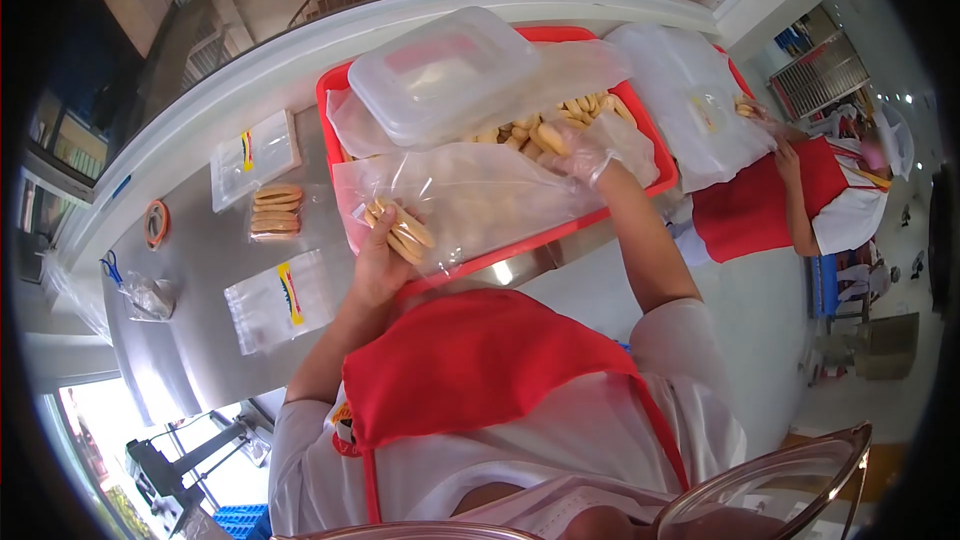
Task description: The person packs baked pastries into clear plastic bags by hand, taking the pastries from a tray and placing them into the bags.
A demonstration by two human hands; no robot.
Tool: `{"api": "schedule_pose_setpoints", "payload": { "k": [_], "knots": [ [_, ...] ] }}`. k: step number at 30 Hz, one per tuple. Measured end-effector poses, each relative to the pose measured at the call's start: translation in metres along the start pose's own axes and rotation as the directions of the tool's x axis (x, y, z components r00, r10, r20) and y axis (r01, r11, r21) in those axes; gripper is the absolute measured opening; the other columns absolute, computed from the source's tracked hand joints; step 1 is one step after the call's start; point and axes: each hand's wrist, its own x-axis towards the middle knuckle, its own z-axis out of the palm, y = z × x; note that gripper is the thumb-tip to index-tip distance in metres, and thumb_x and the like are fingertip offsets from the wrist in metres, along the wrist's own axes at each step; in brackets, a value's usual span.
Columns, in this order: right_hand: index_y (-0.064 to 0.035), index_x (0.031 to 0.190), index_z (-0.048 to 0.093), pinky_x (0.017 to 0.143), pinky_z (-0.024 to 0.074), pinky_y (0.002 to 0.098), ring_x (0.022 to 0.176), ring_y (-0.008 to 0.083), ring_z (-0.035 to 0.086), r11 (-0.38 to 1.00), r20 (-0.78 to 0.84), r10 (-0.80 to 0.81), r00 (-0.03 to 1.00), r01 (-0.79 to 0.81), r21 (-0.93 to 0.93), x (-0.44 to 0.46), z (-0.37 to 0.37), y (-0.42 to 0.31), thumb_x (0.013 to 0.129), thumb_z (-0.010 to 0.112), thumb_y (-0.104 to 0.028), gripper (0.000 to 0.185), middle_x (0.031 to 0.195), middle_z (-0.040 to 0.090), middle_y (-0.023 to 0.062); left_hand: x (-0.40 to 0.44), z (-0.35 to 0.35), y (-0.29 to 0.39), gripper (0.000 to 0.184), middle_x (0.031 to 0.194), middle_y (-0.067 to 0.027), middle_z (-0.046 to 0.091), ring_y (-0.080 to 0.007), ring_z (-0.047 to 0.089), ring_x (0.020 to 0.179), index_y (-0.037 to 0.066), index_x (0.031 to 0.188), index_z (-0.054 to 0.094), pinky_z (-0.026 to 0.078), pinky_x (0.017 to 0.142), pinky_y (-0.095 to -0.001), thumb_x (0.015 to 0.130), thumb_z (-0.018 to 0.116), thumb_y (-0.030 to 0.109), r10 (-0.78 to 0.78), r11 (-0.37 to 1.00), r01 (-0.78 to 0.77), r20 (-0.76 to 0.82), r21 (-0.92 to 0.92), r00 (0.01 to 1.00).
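My left hand [377, 258] is closed around a clear plastic bag with several finger-shaped biscuits [408, 234] in it, over the near left corner of a red crate [490, 267]. In a clear plastic glove, my right hand [582, 157] reaches into the crate, its fingers around a pale finger biscuit [549, 138]. More loose biscuits [590, 103] lie in the crate beyond that hand. Translucent plastic sheeting [480, 195] covers the crate's near part. A translucent plastic lid or tub [440, 75] rests over its far left part.
Left on the metal table [200, 285] are a packed bag of biscuits [276, 212], two stacks of printed bags [282, 298], a tape roll [156, 224] and blue scissors [111, 267]. At right, a co-worker in a red apron [765, 195] stands by a plastic-covered crate [690, 100].
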Motion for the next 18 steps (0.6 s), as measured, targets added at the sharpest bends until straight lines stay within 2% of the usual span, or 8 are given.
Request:
{"api": "schedule_pose_setpoints", "payload": {
  "k": [2,5,8,11,14,17,18],
  "knots": [
    [-0.0047,0.119,0.037,0.085,0.0409,0.0325,0.097,0.0259,0.052,0.937,-0.300,0.123,0.946,-0.012,0.348,0.003,0.003,0.008,0.073,0.068,-0.024,0.058,0.106,0.052,0.0152,-0.003,0.004,0.001,0.026,0.092,-0.0075,0.053,-0.0210,0.053,0.090,0.008,0.104,0.046,0.046,0.079,-0.0351,0.085,0.055,0.024,0.024,1.000,-0.024,-0.017,0.000,1.000],
    [-0.0053,0.120,0.036,0.086,0.0402,0.0325,0.099,0.0270,0.051,0.949,-0.127,0.279,0.952,-0.254,0.185,0.004,-0.006,-0.001,0.073,0.067,-0.026,0.060,0.107,0.052,0.0149,-0.005,0.003,0.001,0.028,0.092,-0.0081,0.053,-0.0214,0.053,0.090,0.008,0.104,0.045,0.046,0.078,-0.0348,0.084,0.055,0.025,0.021,0.999,-0.021,-0.005,-0.044,1.000],
    [-0.0056,0.120,0.036,0.086,0.0397,0.0327,0.100,0.0274,0.051,0.988,-0.003,0.152,0.988,-0.152,0.007,0.007,0.023,0.023,0.073,0.067,-0.031,0.061,0.108,0.052,0.0148,-0.003,-0.001,0.001,0.030,0.091,-0.0085,0.053,-0.0217,0.053,0.089,0.008,0.105,0.045,0.046,0.078,-0.0349,0.084,0.056,0.026,0.019,0.999,-0.018,0.027,-0.039,0.999],
    [-0.0064,0.120,0.035,0.087,0.0388,0.0329,0.102,0.0272,0.050,0.919,0.030,0.304,0.952,-0.301,0.255,-0.004,0.011,0.017,0.073,0.067,-0.033,0.062,0.110,0.051,0.0142,-0.003,0.002,0.000,0.030,0.090,-0.0086,0.053,-0.0221,0.053,0.089,0.008,0.105,0.045,0.046,0.078,-0.0353,0.084,0.056,0.026,0.048,0.998,-0.048,0.016,-0.030,0.999],
    [-0.0061,0.121,0.032,0.089,0.0374,0.0328,0.105,0.0268,0.048,0.972,-0.089,0.164,0.982,-0.145,0.187,-0.010,0.015,0.030,0.073,0.066,-0.031,0.064,0.114,0.049,0.0139,-0.005,0.006,0.001,0.029,0.090,-0.0088,0.053,-0.0224,0.053,0.089,0.008,0.105,0.045,0.046,0.078,-0.0357,0.084,0.056,0.025,0.031,0.998,-0.031,-0.013,-0.049,0.999],
    [-0.0055,0.112,0.041,0.079,0.0424,0.0306,0.091,0.0223,0.052,0.911,-0.112,0.248,0.962,-0.192,0.365,-0.014,0.005,0.014,0.072,0.067,-0.023,0.051,0.102,0.052,0.0162,-0.002,0.002,0.001,0.029,0.090,-0.0090,0.053,-0.0228,0.053,0.088,0.007,0.105,0.044,0.046,0.078,-0.0363,0.084,0.055,0.024,0.030,0.998,-0.031,-0.007,-0.058,1.000],
    [-0.0055,0.111,0.041,0.079,0.0422,0.0300,0.090,0.0217,0.052,0.909,-0.171,0.217,0.961,-0.135,0.394,-0.008,0.011,0.027,0.072,0.067,-0.023,0.050,0.099,0.052,0.0158,-0.002,0.002,0.001,0.029,0.090,-0.0090,0.053,-0.0227,0.053,0.088,0.007,0.105,0.044,0.046,0.078,-0.0363,0.084,0.055,0.024,0.027,0.998,-0.027,-0.012,-0.063,1.000]
  ]
}}
